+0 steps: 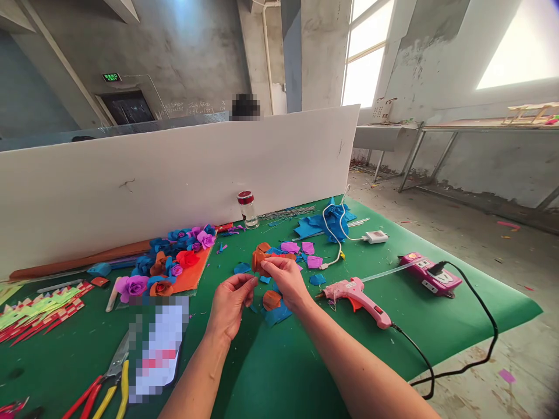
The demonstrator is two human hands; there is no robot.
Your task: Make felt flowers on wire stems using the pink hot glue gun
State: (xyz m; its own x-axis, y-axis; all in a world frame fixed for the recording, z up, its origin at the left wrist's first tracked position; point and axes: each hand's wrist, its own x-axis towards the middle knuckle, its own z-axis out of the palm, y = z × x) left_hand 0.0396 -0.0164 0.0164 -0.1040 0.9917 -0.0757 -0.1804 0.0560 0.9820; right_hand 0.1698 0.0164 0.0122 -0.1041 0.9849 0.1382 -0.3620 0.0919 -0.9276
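Green desk point(271, 378): seen from the head view, spread with paper pieces, flowers and tools.
Right hand point(286, 285): thumb and fingers drawn together, the tips pinching an orange paper piece point(261, 255) above the middle of the desk.
Left hand point(231, 302): fingertips bunched against the thumb, close to the right hand's fingers; whether anything thin sits between them, I cannot tell.
Loose petals: purple ones point(314, 262) just beyond the right hand, a blue sheet point(278, 314) below it.
Glue gun point(349, 294): pink, lying right of the right hand, nozzle towards it, a clear stick point(386, 272) out the back.
Power strip point(430, 276): magenta, with a black plug fitted, near the right edge.
Paper flowers point(133, 286): purple, blue, orange and red, clustered left of the hands.
Cutting tools: yellow handles point(124, 384) beside red handles point(89, 398), lower left.
Jar point(248, 212): red-lidded, upright before a white board point(174, 180).
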